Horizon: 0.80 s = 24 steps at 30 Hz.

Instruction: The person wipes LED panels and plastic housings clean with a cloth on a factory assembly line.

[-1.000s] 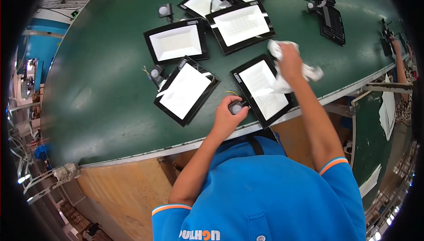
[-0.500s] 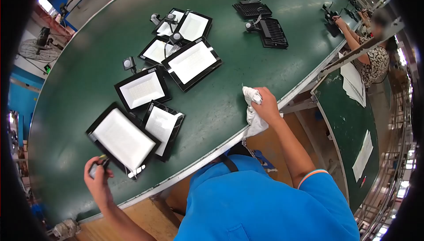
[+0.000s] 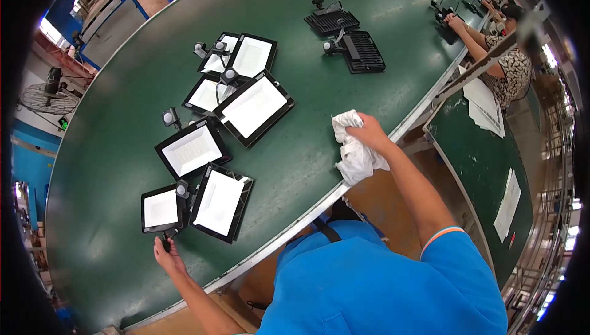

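Note:
My left hand [image 3: 168, 255] is closed around a short black part, perhaps its cable, at the lower edge of a small floodlight [image 3: 161, 209]. This light has a black frame, a bright white panel and a round sensor at its upper right corner. Just to its right, another floodlight [image 3: 221, 203] lies face up on the green table [image 3: 295, 181]. My right hand [image 3: 369, 133] grips a crumpled white cloth [image 3: 356, 157] over the table's front edge, with part of the cloth hanging down.
Several floodlights with sensors, among them a large one [image 3: 255, 108], lie face up farther back. Two with ribbed black backs [image 3: 364, 52] lie beyond them. At the far right a co-worker [image 3: 510, 68] handles a black lamp. A side table [image 3: 473, 163] holds papers.
The floodlight by my left hand has shifted away from the front edge and shows smaller. My left hand has moved right and down in view. The cloth has opened out in my right hand.

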Each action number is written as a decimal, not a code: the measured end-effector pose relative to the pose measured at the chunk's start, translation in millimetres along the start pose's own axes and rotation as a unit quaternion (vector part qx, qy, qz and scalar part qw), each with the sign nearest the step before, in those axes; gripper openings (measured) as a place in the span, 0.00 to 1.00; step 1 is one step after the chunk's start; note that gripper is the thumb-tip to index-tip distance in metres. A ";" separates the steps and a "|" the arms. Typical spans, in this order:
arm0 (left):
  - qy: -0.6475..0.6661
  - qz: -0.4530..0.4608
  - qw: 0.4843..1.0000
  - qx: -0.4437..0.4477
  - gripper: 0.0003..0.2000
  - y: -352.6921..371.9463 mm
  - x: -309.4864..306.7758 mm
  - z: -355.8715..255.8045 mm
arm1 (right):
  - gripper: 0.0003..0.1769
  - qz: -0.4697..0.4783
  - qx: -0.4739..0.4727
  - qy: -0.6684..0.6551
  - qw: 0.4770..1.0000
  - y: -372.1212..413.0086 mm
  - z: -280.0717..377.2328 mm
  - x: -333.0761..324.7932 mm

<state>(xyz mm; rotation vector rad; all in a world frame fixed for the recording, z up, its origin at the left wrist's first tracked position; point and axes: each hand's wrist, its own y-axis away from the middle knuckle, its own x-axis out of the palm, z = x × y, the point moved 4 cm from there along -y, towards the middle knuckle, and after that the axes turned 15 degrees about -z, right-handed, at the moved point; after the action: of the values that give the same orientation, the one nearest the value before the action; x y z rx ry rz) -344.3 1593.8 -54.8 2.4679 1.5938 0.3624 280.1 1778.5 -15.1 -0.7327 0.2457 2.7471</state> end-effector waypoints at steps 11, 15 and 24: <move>-0.379 0.032 0.819 0.430 0.17 145.5 180.4 -63.5 | 0.19 0.095 0.028 -0.088 0.991 -67.0 -44.2 -31.0; -0.354 0.347 0.741 0.452 0.14 239.2 363.9 2.2 | 0.19 0.159 0.046 -0.088 0.982 -34.1 -54.7 -68.7; -0.314 0.452 0.283 0.786 0.19 370.8 642.1 122.4 | 0.19 0.028 0.092 -0.075 0.992 21.6 -99.8 -160.4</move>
<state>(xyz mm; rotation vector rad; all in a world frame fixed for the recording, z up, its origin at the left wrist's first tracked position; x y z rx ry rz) 268.1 2025.9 0.4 2.8864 -0.7659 -2.9829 452.3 1697.7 -17.1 -0.4752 0.4862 2.7673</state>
